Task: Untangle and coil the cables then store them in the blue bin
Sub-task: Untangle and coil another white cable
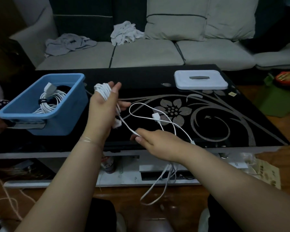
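We see the left hand (105,104) raised upright over the table (241,118), palm turned right, w/ white cable (102,90) looped round it in a coil, thumb and fingers curled loosely about the loops. Right hand (155,142) sits lower, near the table's front edge, pinching the same cable's free run betw. thumb and fingertips. From that pinch the cable rises left to the coil; further slack lies in loose curves on the tabletop to the right, w/ a plug (156,116) among them, and more hangs below the right wrist toward the floor. Left of the coil is the blue bin (60,118), holding a bundled white cable (48,102) w/ a dark tie. A white lid (200,79) lies at the table's far right.
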`<act>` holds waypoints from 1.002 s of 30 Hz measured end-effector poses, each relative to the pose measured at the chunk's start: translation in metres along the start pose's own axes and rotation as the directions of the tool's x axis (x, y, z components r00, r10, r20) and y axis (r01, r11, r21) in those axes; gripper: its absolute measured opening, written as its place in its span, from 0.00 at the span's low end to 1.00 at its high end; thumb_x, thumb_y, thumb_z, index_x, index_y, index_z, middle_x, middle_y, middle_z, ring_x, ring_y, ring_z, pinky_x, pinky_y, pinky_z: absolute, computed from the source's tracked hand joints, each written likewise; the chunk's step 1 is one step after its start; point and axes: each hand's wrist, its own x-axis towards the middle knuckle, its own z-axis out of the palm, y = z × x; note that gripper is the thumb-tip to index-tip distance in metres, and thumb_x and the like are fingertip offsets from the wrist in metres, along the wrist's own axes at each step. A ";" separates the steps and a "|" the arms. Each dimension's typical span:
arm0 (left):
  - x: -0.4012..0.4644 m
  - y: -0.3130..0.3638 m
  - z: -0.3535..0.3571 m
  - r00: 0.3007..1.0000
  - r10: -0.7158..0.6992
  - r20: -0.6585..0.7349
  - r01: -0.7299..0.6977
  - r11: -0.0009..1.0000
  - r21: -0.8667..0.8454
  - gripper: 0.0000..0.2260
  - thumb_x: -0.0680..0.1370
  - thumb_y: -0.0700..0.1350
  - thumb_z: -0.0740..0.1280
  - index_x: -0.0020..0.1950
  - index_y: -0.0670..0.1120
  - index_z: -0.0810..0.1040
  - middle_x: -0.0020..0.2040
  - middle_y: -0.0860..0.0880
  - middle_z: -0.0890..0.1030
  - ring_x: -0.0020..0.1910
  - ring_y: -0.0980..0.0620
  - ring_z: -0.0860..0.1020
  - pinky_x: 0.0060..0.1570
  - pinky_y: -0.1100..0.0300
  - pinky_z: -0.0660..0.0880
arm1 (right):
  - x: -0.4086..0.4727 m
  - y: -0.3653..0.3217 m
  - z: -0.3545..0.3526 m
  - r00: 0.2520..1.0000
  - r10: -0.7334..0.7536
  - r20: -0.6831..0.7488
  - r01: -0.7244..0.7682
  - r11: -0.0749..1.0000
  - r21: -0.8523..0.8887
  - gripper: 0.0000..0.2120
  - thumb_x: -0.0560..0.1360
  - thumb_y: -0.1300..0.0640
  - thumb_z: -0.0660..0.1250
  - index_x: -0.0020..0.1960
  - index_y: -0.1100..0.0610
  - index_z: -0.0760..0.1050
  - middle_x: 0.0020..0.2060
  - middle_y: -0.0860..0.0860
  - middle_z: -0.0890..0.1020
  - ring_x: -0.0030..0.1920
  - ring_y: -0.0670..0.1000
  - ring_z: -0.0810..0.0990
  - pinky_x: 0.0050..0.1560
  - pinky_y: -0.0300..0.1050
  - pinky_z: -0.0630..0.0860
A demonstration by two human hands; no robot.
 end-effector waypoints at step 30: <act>-0.024 -0.004 0.012 0.664 -0.203 0.719 0.252 0.967 0.040 0.18 0.77 0.56 0.63 0.51 0.43 0.84 0.22 0.52 0.61 0.17 0.59 0.56 0.20 0.69 0.58 | 0.001 0.032 -0.056 0.934 0.233 -0.272 0.073 0.619 0.782 0.15 0.77 0.50 0.65 0.35 0.55 0.70 0.24 0.49 0.67 0.22 0.45 0.62 0.24 0.37 0.64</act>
